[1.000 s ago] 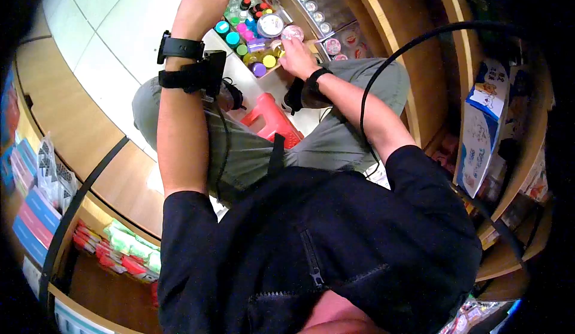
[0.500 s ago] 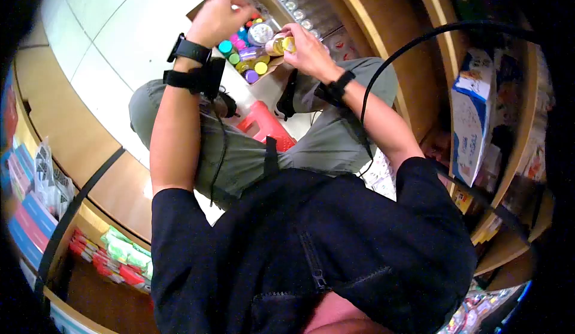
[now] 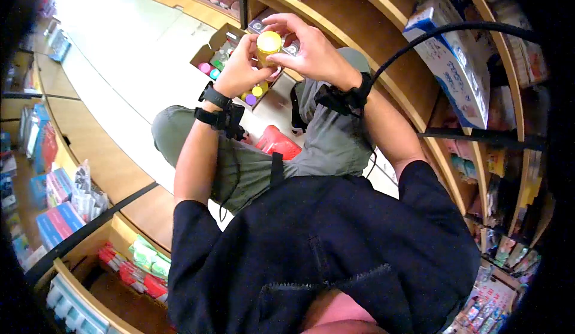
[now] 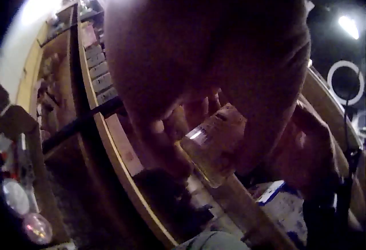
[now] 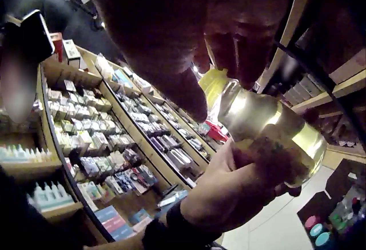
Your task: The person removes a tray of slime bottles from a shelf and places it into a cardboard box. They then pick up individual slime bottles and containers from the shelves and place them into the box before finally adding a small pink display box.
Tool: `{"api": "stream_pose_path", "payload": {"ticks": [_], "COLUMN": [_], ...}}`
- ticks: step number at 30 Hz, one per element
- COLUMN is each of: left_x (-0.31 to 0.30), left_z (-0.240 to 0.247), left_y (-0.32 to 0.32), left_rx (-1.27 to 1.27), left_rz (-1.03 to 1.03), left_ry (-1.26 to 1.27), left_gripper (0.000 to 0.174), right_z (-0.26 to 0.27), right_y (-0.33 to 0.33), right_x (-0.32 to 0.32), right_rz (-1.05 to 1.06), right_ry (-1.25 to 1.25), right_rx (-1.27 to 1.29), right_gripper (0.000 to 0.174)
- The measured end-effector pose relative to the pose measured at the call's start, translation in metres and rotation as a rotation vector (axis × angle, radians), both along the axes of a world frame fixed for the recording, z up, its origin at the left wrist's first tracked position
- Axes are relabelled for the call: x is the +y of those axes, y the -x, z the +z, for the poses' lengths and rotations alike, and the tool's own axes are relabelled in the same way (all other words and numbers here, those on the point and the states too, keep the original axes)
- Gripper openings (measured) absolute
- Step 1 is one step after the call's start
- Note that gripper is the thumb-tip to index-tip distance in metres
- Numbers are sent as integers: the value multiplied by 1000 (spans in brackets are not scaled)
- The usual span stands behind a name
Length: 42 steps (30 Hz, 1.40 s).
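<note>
Both my hands hold a clear bottle (image 5: 274, 127) of pale yellow liquid with a yellow cap (image 3: 269, 41), raised in front of the knees. My left hand (image 3: 239, 67) grips the bottle's body, its fingers wrapped round the side in the right wrist view. At the cap end, the thumb and fingers of my right hand (image 3: 314, 49) pinch from the other side. In the left wrist view the lower part of the bottle (image 4: 214, 147) shows beneath the dark left hand, with printing on its side. Below the hands stands an open cardboard box (image 3: 203, 52) of bottles with coloured caps.
A red plastic stool (image 3: 278, 142) is between the legs. Wooden shelves (image 3: 371, 52) with a blue-and-white package (image 3: 452, 73) run along the right. Stocked shelves also line the left side. A black cable (image 3: 443, 34) arcs from the right wrist.
My right hand, earlier at the box, has lifted the yellow-capped bottle out. The left hand has come across to grip it too. The head view has shifted, showing more of the far floor.
</note>
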<state>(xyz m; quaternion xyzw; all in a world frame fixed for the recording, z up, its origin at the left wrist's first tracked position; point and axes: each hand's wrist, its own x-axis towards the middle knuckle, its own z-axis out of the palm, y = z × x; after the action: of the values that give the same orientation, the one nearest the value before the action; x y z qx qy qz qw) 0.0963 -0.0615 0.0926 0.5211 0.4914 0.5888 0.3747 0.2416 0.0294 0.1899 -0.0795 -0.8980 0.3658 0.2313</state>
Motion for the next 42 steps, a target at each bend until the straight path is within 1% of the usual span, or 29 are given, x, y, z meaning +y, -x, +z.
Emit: {"api": "stream_pose_path", "payload": {"ticks": [2, 5, 6, 8, 9, 10, 11, 12, 13, 14, 16, 18, 20, 21, 22, 24, 25, 26, 28, 29, 30, 32, 33, 35, 36, 38, 39, 40, 42], "left_x": [-3, -9, -8, -3, -2, 2, 5, 7, 9, 10, 16, 20, 21, 22, 22, 21, 23, 26, 23, 20, 19, 21, 22, 20, 20, 19, 15, 12, 9], "left_z": [17, 46, 48, 52, 58, 61, 63, 63, 66, 67, 70, 75, 84, 85, 86, 90, 90, 90, 86, 84, 85, 90, 90, 88, 83, 66, 64, 61, 58], "left_y": [-3, -24, -29, -40, -47, -52, -58, -65, -72, -77, -83, -89, -95, -96, -95, -89, -87, -81, -70, -69, -67, -61, -60, -61, -60, -60, -61, -61, -59], "left_rx": [45, -146, -107, -135, -181, -164, -155, -148, -126, -113, 241, 275, 430, 304, 310, -142, -166, -169, -476, -495, -621, -858, -864, -1042, -1047, -895, -857, -864, -770], "left_rz": [-52, 29, 104, 171, 178, 175, 211, 247, 294, 293, 474, 516, 567, 584, 575, 212, 130, 123, -26, -17, -72, -198, -199, -266, -267, -184, -163, -161, -123], "left_ry": [32, -61, -71, -46, -53, -51, -60, -67, -99, -90, -123, -143, -106, -68, -59, -18, -77, -71, -4, 0, 11, 18, 11, -23, -28, -109, -96, -101, -67], "left_gripper": [63, 54, 53, 52, 52, 52, 51, 51, 51, 51, 51, 52, 54, 56, 56, 53, 46, 46, 39, 39, 40, 47, 47, 37, 37, 37, 40, 40, 46], "right_z": [15, 19, 19, 17, 17, 17, 18, 15, 13, 9, 20, 27, 32, 33, 33, 34, 36, 38, 39, 35, 42, 35, 40, 48, 45, 35, 32, 29, 26], "right_y": [-13, -27, -31, -36, -39, -41, -44, -44, -44, -46, -54, -57, -57, -56, -53, -46, -43, -40, -35, -31, -32, -23, -22, -23, -20, -13, -11, -9, -6], "right_x": [-4, 2, 5, 16, 20, 25, 33, 42, 50, 56, 53, 52, 57, 58, 60, 65, 69, 73, 77, 78, 75, 80, 78, 70, 70, 71, 71, 70, 69], "right_rz": [-6, -4, -3, 13, 14, 17, 30, 32, 60, 90, 100, 149, 120, 88, 81, 70, 96, 88, 146, 141, 140, 170, 171, 54, 53, 51, 53, 47, 56], "right_ry": [95, 165, 204, 252, 368, 486, 489, 498, 577, 653, 672, 622, 608, 596, 606, 528, 437, 440, 357, 455, 534, 528, 522, 594, 590, 490, 488, 497, 521], "right_rx": [30, 58, 41, 79, 84, 87, 103, 114, 137, 160, 186, 243, 244, 235, 240, 249, 267, 266, 206, 206, 152, 203, 195, 44, 39, 140, 131, 178, 257], "right_gripper": [58, 62, 63, 63, 62, 61, 57, 57, 55, 53, 50, 47, 45, 43, 43, 41, 41, 41, 40, 41, 41, 41, 41, 40, 40, 40, 40, 40, 43]}}
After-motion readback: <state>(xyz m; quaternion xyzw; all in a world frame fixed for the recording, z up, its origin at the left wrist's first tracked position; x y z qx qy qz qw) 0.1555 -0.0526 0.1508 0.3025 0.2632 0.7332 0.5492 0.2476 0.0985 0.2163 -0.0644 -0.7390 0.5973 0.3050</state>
